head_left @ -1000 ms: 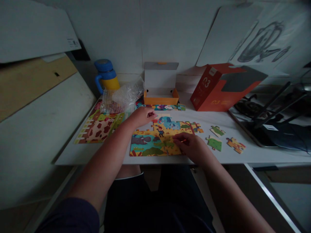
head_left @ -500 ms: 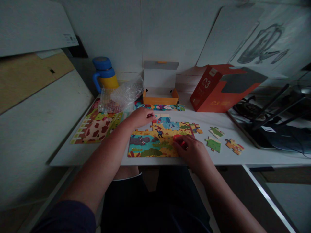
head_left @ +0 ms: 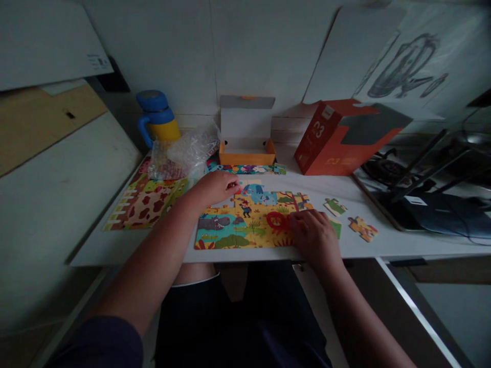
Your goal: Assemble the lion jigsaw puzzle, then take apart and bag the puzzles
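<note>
A jigsaw puzzle (head_left: 253, 225) lies partly joined on the white table, with a hippo, a red lion, blue elephants and a small figure on yellow ground. At its upper left edge is my left hand (head_left: 219, 187), fingers curled closed beside the elephant pieces; whatever they hold is hidden. My right hand (head_left: 315, 236) rests at the puzzle's right edge, just beside the lion (head_left: 276, 221). Its fingers are bent and together, and their tips are out of sight. Past this hand lie a green piece (head_left: 335, 206), a yellow-orange piece (head_left: 362, 228) and a partly covered green piece (head_left: 336, 226).
Farther back stand an open orange-and-white box (head_left: 247, 153), a tall orange box (head_left: 337, 148) and a blue-and-yellow bottle (head_left: 158, 120). Crumpled bubble wrap (head_left: 195, 148) and a cow puzzle (head_left: 148, 204) lie left. A black stove (head_left: 402, 204) is on the right.
My right hand has moved right, off the lion, which now shows fully, and covers part of a green piece. My left hand stays beside the elephants. The view has shifted slightly.
</note>
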`<state>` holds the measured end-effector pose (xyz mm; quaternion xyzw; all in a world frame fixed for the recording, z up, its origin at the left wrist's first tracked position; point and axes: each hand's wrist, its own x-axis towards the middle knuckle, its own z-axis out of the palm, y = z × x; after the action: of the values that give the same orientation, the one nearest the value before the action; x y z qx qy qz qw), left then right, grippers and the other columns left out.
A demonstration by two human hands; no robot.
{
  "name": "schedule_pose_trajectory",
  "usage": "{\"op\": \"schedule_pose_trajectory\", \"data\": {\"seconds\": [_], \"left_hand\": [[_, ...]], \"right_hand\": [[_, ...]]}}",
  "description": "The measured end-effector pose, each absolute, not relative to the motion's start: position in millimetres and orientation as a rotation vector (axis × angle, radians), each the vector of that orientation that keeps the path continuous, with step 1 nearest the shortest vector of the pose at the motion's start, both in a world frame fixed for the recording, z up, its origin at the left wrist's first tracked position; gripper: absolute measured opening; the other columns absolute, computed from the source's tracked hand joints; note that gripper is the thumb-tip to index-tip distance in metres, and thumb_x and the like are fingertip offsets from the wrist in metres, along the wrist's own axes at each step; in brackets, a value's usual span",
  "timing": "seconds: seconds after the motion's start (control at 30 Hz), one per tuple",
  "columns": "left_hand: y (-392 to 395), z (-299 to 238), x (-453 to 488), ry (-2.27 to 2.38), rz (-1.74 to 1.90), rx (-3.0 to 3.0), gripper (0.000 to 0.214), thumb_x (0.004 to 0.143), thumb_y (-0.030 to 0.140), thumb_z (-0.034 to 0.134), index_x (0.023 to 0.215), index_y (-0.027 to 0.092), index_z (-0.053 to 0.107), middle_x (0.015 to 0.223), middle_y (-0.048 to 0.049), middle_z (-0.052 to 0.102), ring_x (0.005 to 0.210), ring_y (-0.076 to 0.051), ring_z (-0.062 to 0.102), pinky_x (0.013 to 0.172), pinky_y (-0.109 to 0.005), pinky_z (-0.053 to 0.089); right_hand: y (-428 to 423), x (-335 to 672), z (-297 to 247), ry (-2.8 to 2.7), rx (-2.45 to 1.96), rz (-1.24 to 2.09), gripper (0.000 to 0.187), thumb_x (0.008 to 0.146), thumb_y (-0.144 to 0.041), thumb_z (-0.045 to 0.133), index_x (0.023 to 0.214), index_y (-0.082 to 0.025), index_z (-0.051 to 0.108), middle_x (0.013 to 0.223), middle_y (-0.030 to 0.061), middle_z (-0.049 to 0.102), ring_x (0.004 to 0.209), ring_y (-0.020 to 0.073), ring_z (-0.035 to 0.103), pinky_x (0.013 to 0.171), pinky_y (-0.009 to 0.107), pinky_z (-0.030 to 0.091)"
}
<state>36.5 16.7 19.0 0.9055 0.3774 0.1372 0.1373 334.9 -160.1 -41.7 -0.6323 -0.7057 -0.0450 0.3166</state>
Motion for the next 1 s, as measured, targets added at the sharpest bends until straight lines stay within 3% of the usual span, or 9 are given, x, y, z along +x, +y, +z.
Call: {"op": "schedule_pose_trajectory", "data": {"seconds": [0.07,0.17,0.23,0.33,0.47,0.6,0.77,1.0], "left_hand": [[-13.6,35.8,39.2,1.081,0.374,2.582,0.02,0.101,0.036,0.064,0.101,0.02,0.076,0.096,-0.0054,0.078,0.084,-0.019,0.07,0.077,-0.032,0.051],[-74.1,46.5,52.0,1.057,0.464,2.6,0.028,0.104,0.04,0.061,0.122,0.022,0.072,0.131,-0.0093,0.075,0.123,-0.025,0.068,0.108,-0.041,0.052],[-111.9,37.8,64.6,1.011,0.479,2.684,0.043,0.104,0.045,0.062,0.14,0.022,0.064,0.152,-0.0117,0.064,0.142,-0.027,0.058,0.121,-0.044,0.046],[-149.0,6.2,83.4,1.003,0.433,2.839,0.08,0.102,0.059,0.061,0.165,0.016,0.037,0.174,-0.0156,0.035,0.162,-0.029,0.033,0.132,-0.047,0.034],[-163.2,-35.4,96.4,1.009,0.339,2.966,0.093,0.098,0.07,0.057,0.168,0.013,0.032,0.176,-0.0154,0.029,0.164,-0.031,0.028,0.135,-0.053,0.026],[-163.1,-46.4,98.1,1.075,0.292,2.997,0.093,0.095,0.066,0.066,0.167,0.014,0.035,0.178,-0.0125,0.024,0.166,-0.029,0.023,0.136,-0.053,0.023],[-163.8,-43.2,101.4,1.126,0.317,2.992,0.08,0.097,0.049,0.071,0.164,0.017,0.042,0.175,-0.0105,0.034,0.163,-0.027,0.031,0.135,-0.051,0.029],[-165.6,-42.1,104.4,1.146,0.339,2.95,0.069,0.094,0.045,0.075,0.155,0.021,0.054,0.171,-0.0107,0.042,0.161,-0.028,0.035,0.133,-0.053,0.034]], "right_hand": [[-159.2,332.5,-43.6,-1.861,-1.69,-0.106,0.016,0.104,-0.032,0.059,0.101,-0.022,0.071,0.101,0.0092,0.073,0.097,0.0285,0.062,0.09,0.042,0.049],[-159.5,329.0,-41.7,-1.873,-1.684,-0.084,0.014,0.104,-0.03,0.06,0.102,-0.022,0.071,0.102,0.0091,0.073,0.097,0.0282,0.062,0.09,0.042,0.048],[-160.0,327.5,-38.6,-1.868,-1.697,-0.076,0.014,0.104,-0.029,0.06,0.1,-0.022,0.071,0.1,0.0089,0.073,0.096,0.0279,0.062,0.089,0.041,0.047],[-160.7,326.2,-34.1,-1.879,-1.744,-0.059,0.017,0.105,-0.029,0.057,0.098,-0.022,0.07,0.099,0.0089,0.072,0.096,0.0278,0.061,0.09,0.04,0.046],[-161.4,325.5,-31.6,-1.906,-1.773,-0.06,0.021,0.106,-0.03,0.053,0.097,-0.022,0.07,0.1,0.0097,0.072,0.096,0.0284,0.06,0.091,0.041,0.046],[-161.1,325.9,-32.7,-1.925,-1.8,-0.041,0.023,0.106,-0.033,0.053,0.094,-0.023,0.07,0.1,0.0101,0.072,0.096,0.0286,0.06,0.09,0.041,0.045],[-160.3,325.7,-33.7,-1.914,-1.822,-0.013,0.021,0.106,-0.032,0.054,0.096,-0.023,0.07,0.1,0.0091,0.071,0.098,0.0277,0.061,0.092,0.04,0.045],[-160.9,325.2,-35.2,-1.925,-1.813,-0.014,0.018,0.105,-0.032,0.057,0.095,-0.023,0.071,0.102,0.0091,0.072,0.098,0.028,0.061,0.092,0.041,0.046]]}}
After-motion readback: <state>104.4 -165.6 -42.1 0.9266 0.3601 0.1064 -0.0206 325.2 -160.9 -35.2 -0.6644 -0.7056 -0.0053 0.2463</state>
